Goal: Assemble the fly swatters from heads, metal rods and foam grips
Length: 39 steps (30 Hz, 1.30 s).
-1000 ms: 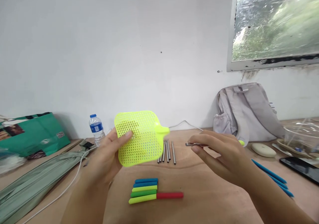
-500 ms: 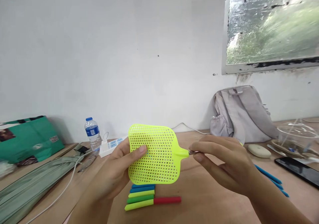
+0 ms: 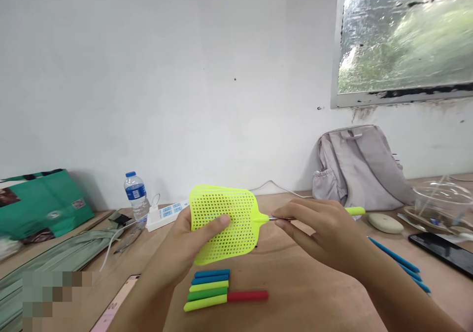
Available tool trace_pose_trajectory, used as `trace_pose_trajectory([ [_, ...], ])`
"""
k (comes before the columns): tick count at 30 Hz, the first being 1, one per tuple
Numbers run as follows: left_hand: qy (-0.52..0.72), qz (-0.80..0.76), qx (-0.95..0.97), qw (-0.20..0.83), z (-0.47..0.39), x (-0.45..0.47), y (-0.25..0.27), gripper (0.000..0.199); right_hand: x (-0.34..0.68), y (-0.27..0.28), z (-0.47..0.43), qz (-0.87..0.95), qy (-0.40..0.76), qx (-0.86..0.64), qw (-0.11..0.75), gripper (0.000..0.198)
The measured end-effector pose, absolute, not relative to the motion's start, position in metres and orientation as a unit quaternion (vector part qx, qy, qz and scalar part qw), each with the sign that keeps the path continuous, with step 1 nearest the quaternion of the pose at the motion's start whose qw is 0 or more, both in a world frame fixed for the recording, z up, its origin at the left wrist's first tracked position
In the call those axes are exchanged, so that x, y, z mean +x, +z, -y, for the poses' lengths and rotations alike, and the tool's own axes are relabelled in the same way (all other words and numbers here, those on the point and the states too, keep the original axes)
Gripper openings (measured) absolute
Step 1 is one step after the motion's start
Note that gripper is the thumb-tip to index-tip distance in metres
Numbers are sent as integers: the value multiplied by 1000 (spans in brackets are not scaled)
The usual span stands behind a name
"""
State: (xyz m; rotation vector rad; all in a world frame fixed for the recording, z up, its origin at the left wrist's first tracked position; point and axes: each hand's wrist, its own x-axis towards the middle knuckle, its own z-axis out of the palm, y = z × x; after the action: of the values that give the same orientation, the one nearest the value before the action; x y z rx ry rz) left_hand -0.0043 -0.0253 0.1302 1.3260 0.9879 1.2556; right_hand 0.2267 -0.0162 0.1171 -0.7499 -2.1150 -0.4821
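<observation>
A bright yellow-green fly swatter (image 3: pixel 242 223) is held up above the table, its perforated head on the left and its thin metal rod running right. My left hand (image 3: pixel 181 246) is closed on the head's left side, thumb across the front face and fingers behind it. With fingertips pinched, my right hand (image 3: pixel 321 231) grips the rod a little right of the neck. The swatter's yellow-green handle end (image 3: pixel 355 210) shows beyond that hand; the stretch between is hidden. Below lie several short coloured tubes, with a blue one (image 3: pixel 212 274), a green one (image 3: pixel 207 294) and a red one (image 3: pixel 247 296).
Thin blue sticks (image 3: pixel 397 255) lie right of my right forearm, near a black phone (image 3: pixel 441 253) and a pale rounded case (image 3: pixel 385 223). A grey backpack (image 3: pixel 362 169) leans on the wall. At left are a bottle (image 3: pixel 136 194), a power strip (image 3: pixel 166 215) and a green bag (image 3: pixel 48 204).
The swatter head has tilted, and its neck has moved left and up. My right hand has shifted left, with more metal rod showing. The yellow-green handle end now shows more clearly.
</observation>
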Motion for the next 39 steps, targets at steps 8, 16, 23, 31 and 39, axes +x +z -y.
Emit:
trace_pose_trajectory([
  [8, 469, -410, 585, 519, 13, 1, 123, 43, 223, 110, 5, 839, -212, -301, 401, 14],
  [16, 433, -416, 555, 576, 5, 4, 118, 46, 219, 99, -5, 862, -151, -333, 351, 16],
  [23, 426, -397, 600, 549, 9, -4, 125, 40, 223, 106, -3, 825, -117, -419, 361, 6],
  [31, 533, -474, 606, 351, 3, -19, 137, 55, 241, 109, -20, 779, -166, -533, 284, 29],
  [39, 520, -565, 612, 191, 6, -7, 133, 59, 230, 100, -21, 787, -182, -505, 305, 18],
])
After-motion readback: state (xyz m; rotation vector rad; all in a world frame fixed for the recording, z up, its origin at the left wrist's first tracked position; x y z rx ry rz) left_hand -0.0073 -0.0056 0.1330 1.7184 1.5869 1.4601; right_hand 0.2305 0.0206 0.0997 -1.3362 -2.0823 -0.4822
